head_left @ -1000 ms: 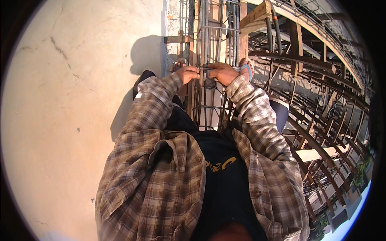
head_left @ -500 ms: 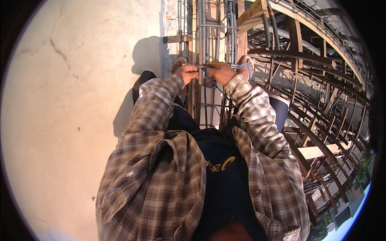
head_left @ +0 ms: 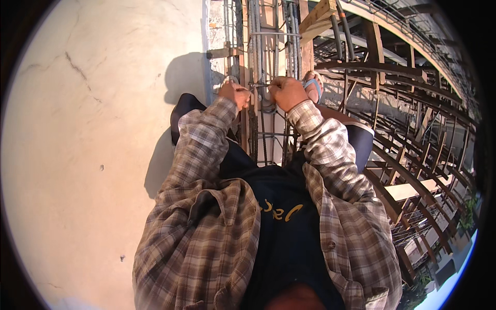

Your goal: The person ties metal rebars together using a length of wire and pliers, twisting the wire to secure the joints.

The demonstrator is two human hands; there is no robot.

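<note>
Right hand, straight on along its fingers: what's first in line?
Probably the long steel bars just left of the right hand. Depth is unclear, so it might pass above them.

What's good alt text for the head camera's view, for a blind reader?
A left hand and right hand in plaid sleeves are close together at a cage of steel bars, seen from above. A pale, cracked surface fills the left; brown beams crisscross on the right.
</note>
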